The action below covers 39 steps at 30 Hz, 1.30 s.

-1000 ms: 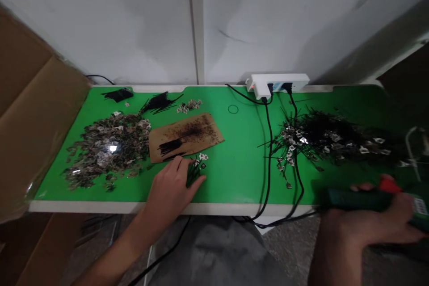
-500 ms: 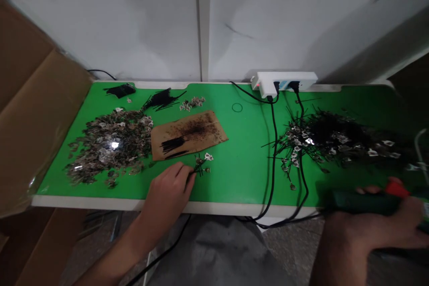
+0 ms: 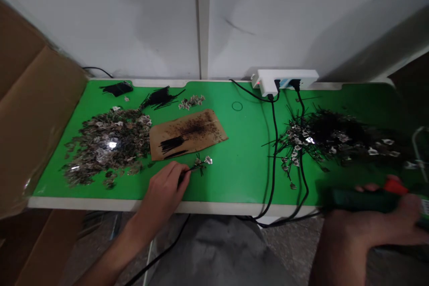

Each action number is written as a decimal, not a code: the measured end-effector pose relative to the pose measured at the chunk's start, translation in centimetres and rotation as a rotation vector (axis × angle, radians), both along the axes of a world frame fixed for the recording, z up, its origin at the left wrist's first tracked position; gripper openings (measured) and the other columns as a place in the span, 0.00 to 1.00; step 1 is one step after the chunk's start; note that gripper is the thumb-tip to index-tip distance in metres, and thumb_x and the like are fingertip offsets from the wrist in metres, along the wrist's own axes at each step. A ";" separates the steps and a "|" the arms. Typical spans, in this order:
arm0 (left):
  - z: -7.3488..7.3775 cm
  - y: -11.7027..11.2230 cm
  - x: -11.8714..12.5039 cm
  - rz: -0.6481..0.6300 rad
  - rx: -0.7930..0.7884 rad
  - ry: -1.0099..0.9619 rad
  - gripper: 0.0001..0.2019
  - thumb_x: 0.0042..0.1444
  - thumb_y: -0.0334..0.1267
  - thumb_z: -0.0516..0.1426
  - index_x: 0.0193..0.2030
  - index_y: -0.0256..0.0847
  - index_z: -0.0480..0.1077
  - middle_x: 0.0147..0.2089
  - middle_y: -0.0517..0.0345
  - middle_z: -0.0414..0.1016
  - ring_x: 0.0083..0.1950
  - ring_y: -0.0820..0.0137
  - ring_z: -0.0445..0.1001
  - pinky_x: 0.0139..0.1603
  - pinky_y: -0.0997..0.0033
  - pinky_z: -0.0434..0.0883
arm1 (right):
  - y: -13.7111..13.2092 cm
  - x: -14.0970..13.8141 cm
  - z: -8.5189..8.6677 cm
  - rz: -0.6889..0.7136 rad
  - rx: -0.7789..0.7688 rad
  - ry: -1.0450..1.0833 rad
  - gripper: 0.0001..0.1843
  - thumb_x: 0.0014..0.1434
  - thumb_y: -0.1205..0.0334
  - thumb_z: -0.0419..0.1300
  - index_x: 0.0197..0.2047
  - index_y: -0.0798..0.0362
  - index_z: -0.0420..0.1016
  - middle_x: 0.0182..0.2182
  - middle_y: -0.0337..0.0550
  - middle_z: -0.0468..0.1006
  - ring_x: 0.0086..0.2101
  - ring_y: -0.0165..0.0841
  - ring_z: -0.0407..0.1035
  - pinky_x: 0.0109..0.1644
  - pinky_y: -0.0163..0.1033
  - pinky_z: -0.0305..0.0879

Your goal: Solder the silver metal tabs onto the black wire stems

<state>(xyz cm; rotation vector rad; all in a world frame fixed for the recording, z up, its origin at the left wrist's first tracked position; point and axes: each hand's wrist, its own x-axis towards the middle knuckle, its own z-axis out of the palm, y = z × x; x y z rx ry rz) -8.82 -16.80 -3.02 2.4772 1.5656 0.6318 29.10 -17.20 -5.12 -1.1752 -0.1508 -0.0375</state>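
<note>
My left hand [image 3: 166, 184] is closed in a pinch around a thin black stick near the table's front edge. The stick's end touches, or nearly touches, a small cluster of black sticks and silvery pieces [image 3: 202, 162]. At the lower right, my right hand [image 3: 389, 221] wraps around a dark green tool [image 3: 363, 200] with a red part [image 3: 395, 186]; dim light leaves its exact kind unclear. Just above my left hand lies a brown paper sheet [image 3: 214, 132] bearing black sticks [image 3: 171, 144] and dark specks.
Silvery flower-like pieces [image 3: 103, 154] are heaped on the left of the green table [image 3: 241, 156]. A tangled pile of black sticks and silvery pieces [image 3: 335, 132] lies right. Black cables [image 3: 275, 152] run from a white power strip [image 3: 308, 76] over the front edge. A cardboard box [image 3: 43, 111] stands left.
My left hand has shifted slightly left, away from the small cluster, still pinching. My right hand and the green tool have barely moved.
</note>
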 end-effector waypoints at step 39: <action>2.6 2.9 1.1 -0.242 0.025 -0.132 0.04 0.67 0.29 0.55 0.39 0.40 0.67 0.36 0.58 0.74 0.39 0.68 0.72 0.40 0.70 0.70 | 0.2 -1.5 1.3 -0.042 0.048 0.175 0.13 0.53 0.76 0.50 0.34 0.46 0.59 0.27 0.35 0.79 0.21 0.26 0.65 0.19 0.27 0.62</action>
